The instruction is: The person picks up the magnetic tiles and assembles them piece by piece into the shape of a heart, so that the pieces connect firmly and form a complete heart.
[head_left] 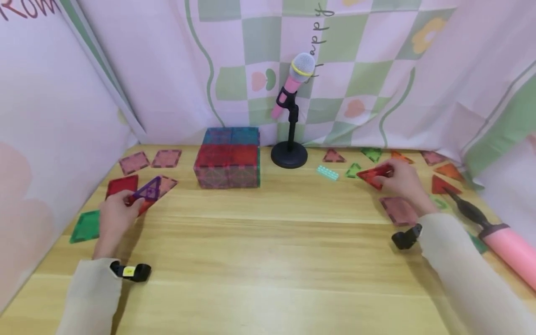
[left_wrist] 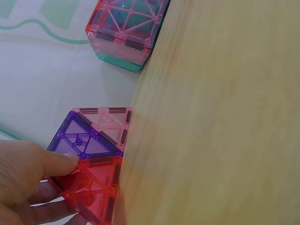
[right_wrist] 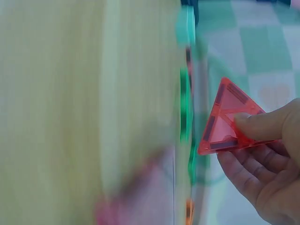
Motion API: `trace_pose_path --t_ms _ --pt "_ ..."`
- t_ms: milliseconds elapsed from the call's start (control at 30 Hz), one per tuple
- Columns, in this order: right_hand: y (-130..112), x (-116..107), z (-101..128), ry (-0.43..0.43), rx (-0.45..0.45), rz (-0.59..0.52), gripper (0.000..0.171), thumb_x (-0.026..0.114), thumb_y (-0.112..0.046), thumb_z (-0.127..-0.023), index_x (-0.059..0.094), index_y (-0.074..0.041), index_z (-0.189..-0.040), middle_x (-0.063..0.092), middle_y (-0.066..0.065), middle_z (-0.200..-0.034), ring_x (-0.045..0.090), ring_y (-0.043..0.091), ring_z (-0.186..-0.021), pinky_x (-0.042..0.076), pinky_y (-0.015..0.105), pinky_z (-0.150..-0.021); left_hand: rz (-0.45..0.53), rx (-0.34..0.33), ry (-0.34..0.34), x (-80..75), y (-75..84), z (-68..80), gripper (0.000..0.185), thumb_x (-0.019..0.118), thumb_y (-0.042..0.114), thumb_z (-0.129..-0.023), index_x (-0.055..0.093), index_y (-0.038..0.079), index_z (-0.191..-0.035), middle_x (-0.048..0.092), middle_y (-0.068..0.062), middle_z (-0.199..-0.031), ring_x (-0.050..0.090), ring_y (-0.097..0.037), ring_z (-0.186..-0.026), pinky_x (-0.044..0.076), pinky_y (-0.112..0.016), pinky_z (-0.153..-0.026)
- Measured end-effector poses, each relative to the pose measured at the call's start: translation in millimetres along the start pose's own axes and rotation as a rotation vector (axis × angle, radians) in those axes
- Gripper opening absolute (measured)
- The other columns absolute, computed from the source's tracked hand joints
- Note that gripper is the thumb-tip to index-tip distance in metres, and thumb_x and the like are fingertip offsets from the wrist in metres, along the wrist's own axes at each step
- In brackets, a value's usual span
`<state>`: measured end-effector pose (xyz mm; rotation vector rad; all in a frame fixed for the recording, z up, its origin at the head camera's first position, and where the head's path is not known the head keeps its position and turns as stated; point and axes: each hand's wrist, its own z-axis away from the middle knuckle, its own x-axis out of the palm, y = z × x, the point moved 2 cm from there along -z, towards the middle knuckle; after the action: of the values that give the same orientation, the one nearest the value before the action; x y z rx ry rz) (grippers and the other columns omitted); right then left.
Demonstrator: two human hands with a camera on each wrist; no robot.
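My left hand (head_left: 119,211) pinches a purple triangle tile (head_left: 149,190) at the table's left, thumb on top; the left wrist view shows the purple triangle tile (left_wrist: 79,138) joined to a red tile (left_wrist: 93,187) and a pink tile (left_wrist: 108,119). Over at the right, my right hand (head_left: 402,179) grips a red triangle tile (head_left: 372,176) lifted a little off the table. The right wrist view has the red triangle tile (right_wrist: 225,119) between thumb and fingers. A block of coloured tiles (head_left: 228,158) stands at the back middle.
A toy microphone on a black stand (head_left: 290,116) rises behind the block. Loose flat tiles lie at left (head_left: 134,163) and right (head_left: 439,184), with a pink square tile (head_left: 399,210) by my right wrist. A pink pump (head_left: 498,235) lies at the right edge. Cloth walls surround the table (head_left: 268,242).
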<state>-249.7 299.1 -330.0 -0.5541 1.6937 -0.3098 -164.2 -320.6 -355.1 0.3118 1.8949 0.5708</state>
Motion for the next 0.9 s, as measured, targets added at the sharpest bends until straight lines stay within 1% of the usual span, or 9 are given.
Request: trace_pose_path --t_ms 100,200,267,333,433,533,600,733,900 --pt "-22 11 5 -0.039 -0.018 -0.052 0.026 0.065 -0.007 -0.086 0.061 0.004 -0.109 0.065 0.026 -0.099 0.062 0.035 -0.09 0.044 0.024 -0.066 0.006 -0.005 -0.001 0.8 0.4 0.7 0.019 0.061 0.012 -0.09 0.064 -0.007 -0.089 0.064 -0.024 -0.075 0.056 -0.031 -0.062 0.037 -0.03 -0.051" --pt "-44 23 7 -0.072 -0.063 -0.098 0.024 0.066 -0.005 -0.086 0.063 0.004 -0.108 0.067 0.024 -0.098 0.063 0.035 -0.089 0.047 0.026 -0.066 0.007 -0.013 -0.002 1.0 1.2 0.6 0.021 0.062 0.011 -0.09 0.064 -0.009 -0.093 0.064 -0.026 -0.078 0.057 -0.033 -0.066 0.038 -0.031 -0.053" --pt "-57 33 8 -0.081 -0.103 -0.121 0.023 0.068 -0.004 -0.084 0.064 0.004 -0.105 0.067 0.024 -0.095 0.064 0.035 -0.087 0.05 0.028 -0.065 0.003 -0.014 -0.005 1.3 1.5 0.5 0.021 0.062 0.011 -0.09 0.064 -0.01 -0.096 0.065 -0.027 -0.08 0.058 -0.034 -0.067 0.039 -0.031 -0.053" --pt "-71 43 10 -0.083 -0.144 -0.139 0.021 0.068 -0.003 -0.083 0.065 0.004 -0.102 0.068 0.022 -0.092 0.065 0.034 -0.084 0.051 0.033 -0.067 0.005 -0.012 -0.006 1.8 1.7 0.5 0.022 0.062 0.01 -0.09 0.064 -0.011 -0.098 0.065 -0.028 -0.082 0.059 -0.035 -0.069 0.039 -0.03 -0.054" --pt "-92 57 13 -0.083 -0.194 -0.171 0.017 0.069 -0.002 -0.081 0.065 0.001 -0.096 0.068 0.018 -0.086 0.065 0.028 -0.079 0.051 0.034 -0.067 0.008 -0.008 -0.005 2.4 1.4 0.9 0.022 0.061 0.008 -0.089 0.063 -0.011 -0.1 0.064 -0.029 -0.084 0.058 -0.035 -0.069 0.04 -0.03 -0.054" --pt "-110 71 15 -0.111 -0.229 -0.204 0.015 0.069 -0.001 -0.079 0.066 0.002 -0.094 0.069 0.015 -0.083 0.065 0.024 -0.076 0.05 0.033 -0.067 0.01 -0.01 -0.008 3.0 0.9 1.5 0.021 0.061 0.008 -0.09 0.063 -0.011 -0.099 0.064 -0.029 -0.083 0.058 -0.034 -0.068 0.04 -0.03 -0.053" --pt "-120 79 17 -0.146 -0.231 -0.206 0.015 0.069 0.0 -0.08 0.066 0.002 -0.094 0.069 0.015 -0.084 0.065 0.025 -0.078 0.05 0.035 -0.07 0.008 -0.015 -0.014 3.8 0.5 1.8 0.022 0.061 0.009 -0.09 0.063 -0.011 -0.099 0.064 -0.028 -0.082 0.057 -0.032 -0.065 0.039 -0.029 -0.051" --pt "-134 92 18 -0.165 -0.252 -0.198 0.015 0.069 0.001 -0.08 0.067 0.003 -0.094 0.069 0.014 -0.085 0.064 0.024 -0.08 0.051 0.035 -0.073 0.009 -0.015 -0.018 4.5 0.2 2.6 0.02 0.061 0.009 -0.089 0.063 -0.01 -0.098 0.064 -0.026 -0.079 0.054 -0.027 -0.06 0.038 -0.029 -0.05" --pt "-145 102 20 -0.187 -0.275 -0.209 0.014 0.069 0.001 -0.08 0.069 0.002 -0.094 0.07 0.013 -0.085 0.064 0.022 -0.079 0.052 0.034 -0.072 0.007 -0.006 -0.02 2.5 -0.2 2.5 0.02 0.06 0.009 -0.088 0.063 -0.008 -0.097 0.064 -0.025 -0.079 0.053 -0.025 -0.06 0.037 -0.03 -0.051"
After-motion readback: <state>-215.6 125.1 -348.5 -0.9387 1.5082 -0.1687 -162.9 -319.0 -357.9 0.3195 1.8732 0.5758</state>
